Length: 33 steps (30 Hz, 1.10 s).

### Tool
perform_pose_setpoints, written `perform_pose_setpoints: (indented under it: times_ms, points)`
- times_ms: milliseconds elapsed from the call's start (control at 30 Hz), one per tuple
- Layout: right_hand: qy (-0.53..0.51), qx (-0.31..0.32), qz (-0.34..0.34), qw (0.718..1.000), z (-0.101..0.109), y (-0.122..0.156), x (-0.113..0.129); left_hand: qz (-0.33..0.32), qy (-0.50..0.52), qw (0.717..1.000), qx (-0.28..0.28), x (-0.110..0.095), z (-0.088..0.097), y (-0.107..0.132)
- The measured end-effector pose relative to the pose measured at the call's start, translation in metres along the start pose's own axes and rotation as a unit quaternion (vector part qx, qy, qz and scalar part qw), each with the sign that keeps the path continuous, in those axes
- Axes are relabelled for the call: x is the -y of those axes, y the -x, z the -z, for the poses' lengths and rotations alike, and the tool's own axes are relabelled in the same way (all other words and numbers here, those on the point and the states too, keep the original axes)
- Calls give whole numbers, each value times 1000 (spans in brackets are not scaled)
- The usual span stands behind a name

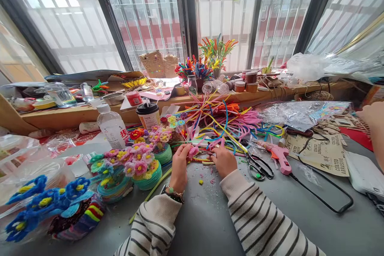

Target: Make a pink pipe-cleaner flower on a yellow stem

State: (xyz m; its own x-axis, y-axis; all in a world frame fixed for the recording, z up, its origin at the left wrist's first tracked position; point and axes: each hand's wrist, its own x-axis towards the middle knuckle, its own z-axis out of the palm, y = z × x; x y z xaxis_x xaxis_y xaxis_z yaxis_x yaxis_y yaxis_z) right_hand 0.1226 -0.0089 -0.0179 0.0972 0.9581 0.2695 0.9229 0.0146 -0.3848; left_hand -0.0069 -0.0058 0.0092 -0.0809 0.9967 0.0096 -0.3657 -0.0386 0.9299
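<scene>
My left hand is closed round a small pink pipe-cleaner piece just above the grey table. My right hand is beside it with fingers curled, pinching the same pink piece's end near a yellow stem. Both sleeves are white with dark stripes. A heap of coloured pipe cleaners lies right behind the hands. To the left stand finished pipe-cleaner flower pots in pink, yellow and teal.
Scissors and a pink glue gun with a black cord lie to the right. A water bottle and lidded cup stand behind the flowers. Blue pipe-cleaner flowers sit at the near left. Another person's hand shows at the right edge.
</scene>
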Motion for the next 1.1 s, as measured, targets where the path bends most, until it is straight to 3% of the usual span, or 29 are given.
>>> perform_pose_setpoints:
  times_ms: [267,367,467,533,633,733,833,933,1000,1100]
  points:
    - [2,12,10,1000,-5,0,2,2,-7,1000,-1,-1,-2,2]
    - [-38,-27,50,998,-5,1,-2,5,-8,1000,-1,-1,-2,2]
    - [-98,-112,93,984,2,4,-13,5,-11,1000,1,-1,-1,1]
    - [-131,-185,104,968,13,9,-29,4,-10,1000,2,-2,0,0]
    - [-171,-258,57,949,34,24,-70,4,-22,1000,-3,-3,0,2]
    - [-234,-323,-91,912,53,43,-125,1,-47,999,-10,-3,-2,4]
    - [-164,-361,-199,896,63,56,-172,-5,-56,998,-5,-3,-2,5]
    - [-4,-293,-238,926,63,57,-187,-4,-57,998,-5,-3,-2,6]
    - [72,-227,-228,944,58,51,-181,0,-57,998,-13,-3,-2,6]
    - [154,-152,-231,949,47,33,-166,-3,-58,998,-15,-3,-3,6]
